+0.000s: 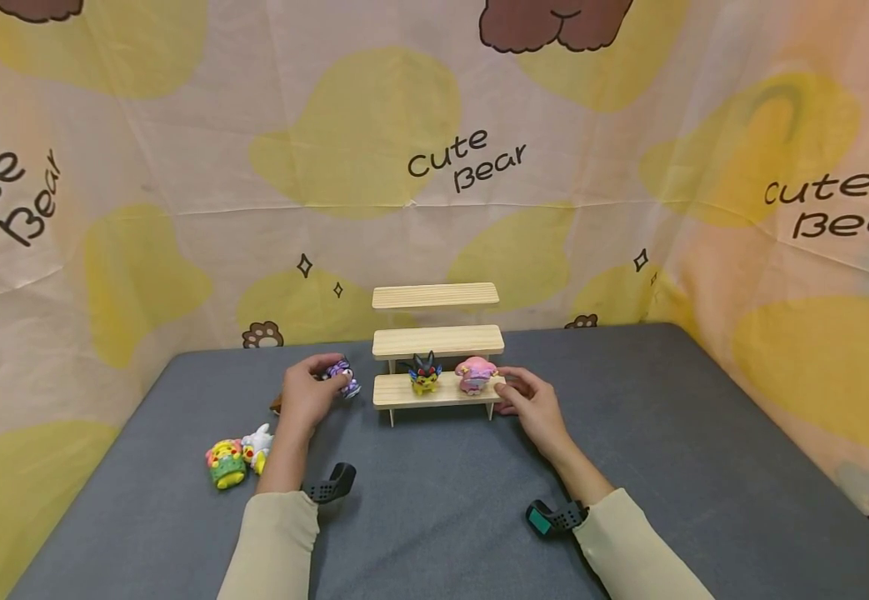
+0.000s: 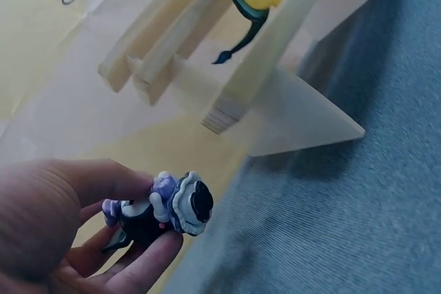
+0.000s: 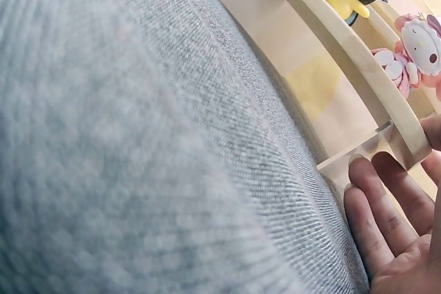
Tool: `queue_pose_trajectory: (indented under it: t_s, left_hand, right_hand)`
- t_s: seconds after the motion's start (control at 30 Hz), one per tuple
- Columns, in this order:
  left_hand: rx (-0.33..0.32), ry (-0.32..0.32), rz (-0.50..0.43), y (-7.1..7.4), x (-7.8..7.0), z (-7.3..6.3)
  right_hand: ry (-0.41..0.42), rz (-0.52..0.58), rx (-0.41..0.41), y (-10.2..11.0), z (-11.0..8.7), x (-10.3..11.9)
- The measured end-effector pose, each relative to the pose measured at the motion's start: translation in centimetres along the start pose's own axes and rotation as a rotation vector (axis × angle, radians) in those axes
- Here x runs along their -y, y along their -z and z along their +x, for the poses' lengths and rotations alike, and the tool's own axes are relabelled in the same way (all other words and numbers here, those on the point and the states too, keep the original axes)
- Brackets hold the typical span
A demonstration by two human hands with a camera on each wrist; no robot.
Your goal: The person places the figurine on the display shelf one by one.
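Purple-white-black figurine (image 2: 158, 208), frilled round black disc (image 2: 201, 202), pinched in left hand (image 1: 308, 393).

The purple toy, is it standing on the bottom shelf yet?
No, the left hand holds the purple toy to the left of the bottom shelf, with a gap between them.

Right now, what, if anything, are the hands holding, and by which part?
The left hand pinches the purple-and-black figurine around its middle. The right hand touches the right end of the bottom shelf; whether it grips cannot be told.
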State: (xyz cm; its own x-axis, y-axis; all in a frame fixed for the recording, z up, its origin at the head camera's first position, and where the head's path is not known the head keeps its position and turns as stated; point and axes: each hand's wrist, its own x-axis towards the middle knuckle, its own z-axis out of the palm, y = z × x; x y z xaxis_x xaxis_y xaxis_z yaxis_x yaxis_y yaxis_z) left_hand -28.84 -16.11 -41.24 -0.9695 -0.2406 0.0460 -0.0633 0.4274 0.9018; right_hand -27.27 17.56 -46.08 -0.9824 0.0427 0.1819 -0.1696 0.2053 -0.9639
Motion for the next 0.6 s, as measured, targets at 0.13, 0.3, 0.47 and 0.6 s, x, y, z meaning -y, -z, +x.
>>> queue_pose_trajectory:
  t_s: [0.13,0.3,0.47,0.6]
  left_hand:
    - [-0.010,-0.038,-0.007,0.2,-0.6,-0.1]
    - [-0.031,-0.064,-0.029,0.3,-1.5,-0.2]
    - [-0.049,-0.084,-0.051,0.4,-2.6,-0.4]
    - [-0.071,-0.104,-0.049,0.5,-3.4,-0.7]
  right_hand:
    - [-0.003,0.000,0.002,0.0,-0.1,0.2]
    - [-0.006,-0.007,0.000,0.2,-0.2,0.2]
    - [-0.004,-0.007,-0.004,0.3,0.0,0.0]
    - [0.001,-0.005,0.003,0.2,0.1,0.0]
